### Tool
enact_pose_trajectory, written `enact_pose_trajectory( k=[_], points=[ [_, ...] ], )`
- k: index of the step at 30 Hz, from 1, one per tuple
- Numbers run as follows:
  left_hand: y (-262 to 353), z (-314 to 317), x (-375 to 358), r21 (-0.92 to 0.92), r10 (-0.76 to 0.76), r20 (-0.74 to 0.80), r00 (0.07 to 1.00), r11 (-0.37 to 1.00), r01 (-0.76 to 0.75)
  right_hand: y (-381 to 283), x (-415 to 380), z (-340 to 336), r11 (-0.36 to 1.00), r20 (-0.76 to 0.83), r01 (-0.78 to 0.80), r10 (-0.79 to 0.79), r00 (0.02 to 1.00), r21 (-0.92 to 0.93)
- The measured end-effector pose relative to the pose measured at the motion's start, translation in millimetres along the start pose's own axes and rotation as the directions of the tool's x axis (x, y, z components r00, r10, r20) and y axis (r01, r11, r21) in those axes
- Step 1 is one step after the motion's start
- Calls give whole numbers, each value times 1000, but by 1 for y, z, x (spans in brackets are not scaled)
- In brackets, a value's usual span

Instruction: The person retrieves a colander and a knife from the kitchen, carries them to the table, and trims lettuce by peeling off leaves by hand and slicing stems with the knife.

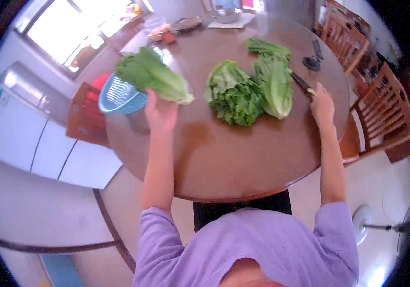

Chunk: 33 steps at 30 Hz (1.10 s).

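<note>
My left hand (161, 111) is closed around the stem end of a green lettuce (154, 74), held up over the table beside a blue plastic basket (118, 97). The lettuce's leafy end covers part of the basket's rim. In my right hand (322, 106), at the table's right side, is a knife (301, 82) whose dark blade points away and to the left. Between my hands lie a leafy green bunch (236, 95) and a long-leaved lettuce (274, 81), touching each other. Another green bunch (264, 47) lies behind them, partly overlapped.
The round brown table (224, 162) fills the middle. A dark object (312, 62) lies near its right edge. At the back stand a metal bowl (226, 16) and a plate (187, 24). Wooden chairs (384, 107) flank the table; a fan base (362, 224) stands on the floor.
</note>
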State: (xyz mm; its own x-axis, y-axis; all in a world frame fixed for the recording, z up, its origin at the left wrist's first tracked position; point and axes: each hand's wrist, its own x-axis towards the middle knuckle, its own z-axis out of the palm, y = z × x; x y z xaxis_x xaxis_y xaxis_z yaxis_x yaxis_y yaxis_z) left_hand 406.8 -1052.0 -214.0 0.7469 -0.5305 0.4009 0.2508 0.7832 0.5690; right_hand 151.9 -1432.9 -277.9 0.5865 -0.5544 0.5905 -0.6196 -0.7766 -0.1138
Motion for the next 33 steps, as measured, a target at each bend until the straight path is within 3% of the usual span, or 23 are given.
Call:
enact_pose_trajectory(
  k=[2, 5, 8, 11, 13, 16, 19, 21, 23, 26, 30, 33],
  points=[
    [1, 3, 2, -44, 8, 9, 1000, 999, -7, 12, 3, 18, 991, -136, -94, 107, 985, 96],
    [11, 23, -2, -52, -6, -78, 997, 999, 2, 2, 14, -11, 822, -285, -20, 220, 933, 569],
    [16, 38, -6, -12, 70, -83, 994, 997, -71, -69, 15, -108, 292, -112, 44, 218, 969, 956],
    [12, 50, -18, -82, 111, -176, 978, 988, -127, -125, 7, -133, -167, 138, -134, 12, 990, 977],
    [2, 55, -26, -136, 114, -215, 970, 980, -146, -180, -5, -146, -65, 319, -330, -140, 937, 942],
    [-9, 59, -39, -140, 124, -261, 957, 976, -164, -238, -12, -117, 129, 241, -210, -314, 918, 969],
    [-13, 65, -49, -83, 149, -326, 934, 979, -186, -267, -18, -106, 155, 175, -126, -360, 917, 980],
    [-12, 65, -53, -29, 195, -302, 933, 976, -214, -279, -18, -102, 113, 159, -126, -370, 915, 986],
    [-7, 64, -60, -23, 155, -319, 935, 985, -171, -290, -18, -100, 4, 180, -192, -377, 909, 981],
    [6, 61, -71, -67, 69, -281, 957, 994, -91, -296, -17, -102, -11, 206, -232, -424, 882, 973],
    [27, 59, -100, -52, 19, -340, 940, 998, -39, -308, -18, -96, -80, 402, -483, -448, 799, 872],
    [33, 32, -140, 239, -39, -321, 946, 963, 120, -313, -22, -82, -162, 488, -607, -451, 747, 778]
  ],
)
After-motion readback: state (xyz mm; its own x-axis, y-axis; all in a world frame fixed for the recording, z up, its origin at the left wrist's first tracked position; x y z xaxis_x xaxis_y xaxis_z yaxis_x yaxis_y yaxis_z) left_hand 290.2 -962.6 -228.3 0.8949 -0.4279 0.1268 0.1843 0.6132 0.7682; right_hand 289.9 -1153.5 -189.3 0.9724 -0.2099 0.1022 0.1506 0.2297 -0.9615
